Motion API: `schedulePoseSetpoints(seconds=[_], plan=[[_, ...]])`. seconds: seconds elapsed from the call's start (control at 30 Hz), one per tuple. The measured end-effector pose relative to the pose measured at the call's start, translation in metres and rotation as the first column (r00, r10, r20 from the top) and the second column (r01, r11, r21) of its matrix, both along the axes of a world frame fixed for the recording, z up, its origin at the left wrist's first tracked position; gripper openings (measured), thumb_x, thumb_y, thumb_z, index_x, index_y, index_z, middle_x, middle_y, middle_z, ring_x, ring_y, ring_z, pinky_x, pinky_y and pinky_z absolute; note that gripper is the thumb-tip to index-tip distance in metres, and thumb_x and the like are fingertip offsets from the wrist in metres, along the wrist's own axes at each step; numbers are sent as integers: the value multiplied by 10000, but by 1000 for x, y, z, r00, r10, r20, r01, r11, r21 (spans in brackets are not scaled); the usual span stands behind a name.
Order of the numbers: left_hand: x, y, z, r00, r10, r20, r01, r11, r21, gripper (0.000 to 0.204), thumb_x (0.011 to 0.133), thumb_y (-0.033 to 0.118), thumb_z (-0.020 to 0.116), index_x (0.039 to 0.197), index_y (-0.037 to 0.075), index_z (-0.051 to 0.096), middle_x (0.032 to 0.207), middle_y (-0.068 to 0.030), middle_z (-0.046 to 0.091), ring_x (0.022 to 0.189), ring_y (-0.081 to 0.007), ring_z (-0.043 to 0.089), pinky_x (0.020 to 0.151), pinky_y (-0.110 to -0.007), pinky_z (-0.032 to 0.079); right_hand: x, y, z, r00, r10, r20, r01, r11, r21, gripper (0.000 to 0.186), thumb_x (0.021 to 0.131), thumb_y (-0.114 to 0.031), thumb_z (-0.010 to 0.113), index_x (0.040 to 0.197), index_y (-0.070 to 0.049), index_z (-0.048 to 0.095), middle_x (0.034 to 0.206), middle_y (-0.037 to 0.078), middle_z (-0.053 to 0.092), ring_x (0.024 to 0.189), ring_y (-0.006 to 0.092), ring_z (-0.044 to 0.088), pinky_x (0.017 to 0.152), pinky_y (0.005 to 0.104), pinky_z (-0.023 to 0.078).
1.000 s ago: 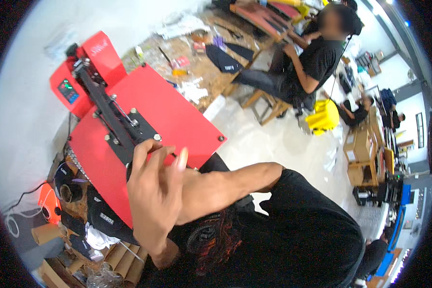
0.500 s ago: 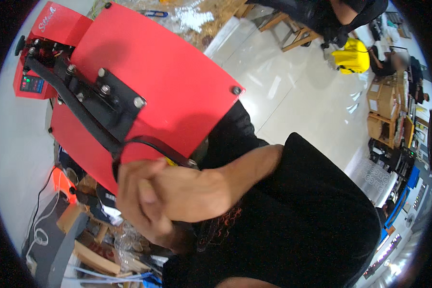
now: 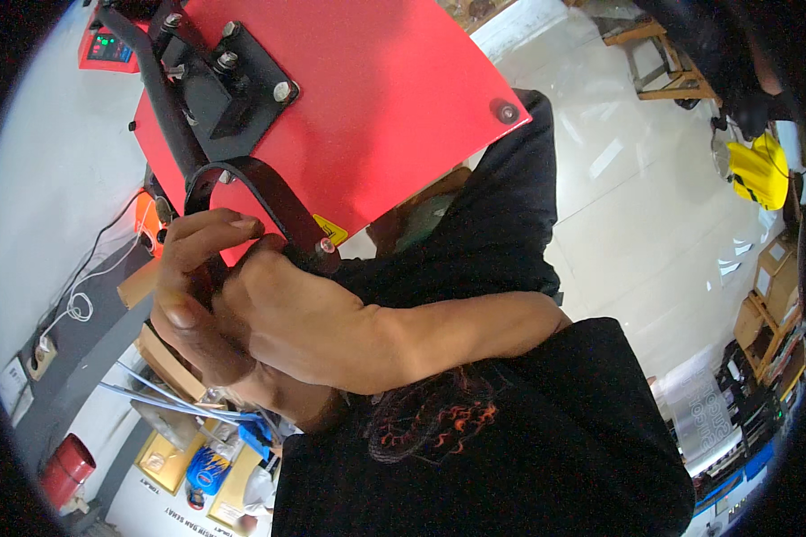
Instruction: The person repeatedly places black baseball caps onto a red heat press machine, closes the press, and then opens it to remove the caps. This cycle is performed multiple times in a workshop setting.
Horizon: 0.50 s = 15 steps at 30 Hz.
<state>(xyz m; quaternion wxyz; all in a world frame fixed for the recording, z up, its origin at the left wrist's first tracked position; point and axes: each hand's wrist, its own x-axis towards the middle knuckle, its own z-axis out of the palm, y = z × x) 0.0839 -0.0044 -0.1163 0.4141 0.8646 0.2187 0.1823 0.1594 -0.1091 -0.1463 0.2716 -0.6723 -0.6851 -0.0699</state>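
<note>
The big red plate of a heat press (image 3: 376,98) fills the upper middle, with a black bolted bracket (image 3: 251,103) on top. A black lever (image 3: 157,85) runs down from the press toward my hands, and a curved black handle bar (image 3: 273,192) arches beside them. My right hand (image 3: 282,309) reaches across from the right, closed at the handle's lower end. Below and left of it, my left hand (image 3: 197,336) is closed there too, its fingers curled. The hands overlap, so the gripped part is mostly hidden.
A control box with a lit display (image 3: 112,46) sits upper left. Cables (image 3: 81,304) hang along the wall at left. A red cylinder (image 3: 67,465) and blue tubes (image 3: 175,403) are lower left. Right of the pale floor (image 3: 600,224) are a yellow bag-like thing (image 3: 759,170) and cardboard boxes (image 3: 775,268).
The view has shifted, so the press sits higher in the picture and more of the lower left shows. Both hands stay at the handle, and the earlier motion blur is gone.
</note>
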Motion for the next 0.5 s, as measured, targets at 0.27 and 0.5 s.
schedulePoseSetpoints(seconds=[0.27,0.5], plan=[[13,45,-19,937,-115,329,99,993,63,606,1052,514,480,1108,-57,676,1228,-255,628,1182,-323,596,1064,-444,453,2,3,1,964,186,-188,-212,969,-128,223,837,-240,640,953,-64,711,916,101,686,898,260,659,856,410,497],[138,144,4,917,-398,24,314,757,573,555,1027,494,563,1015,-32,740,1155,-212,702,1119,-238,642,1002,-400,464,48,-6,-17,858,316,-404,-124,892,434,349,897,-372,766,932,-37,675,933,65,654,892,240,642,1049,490,464]])
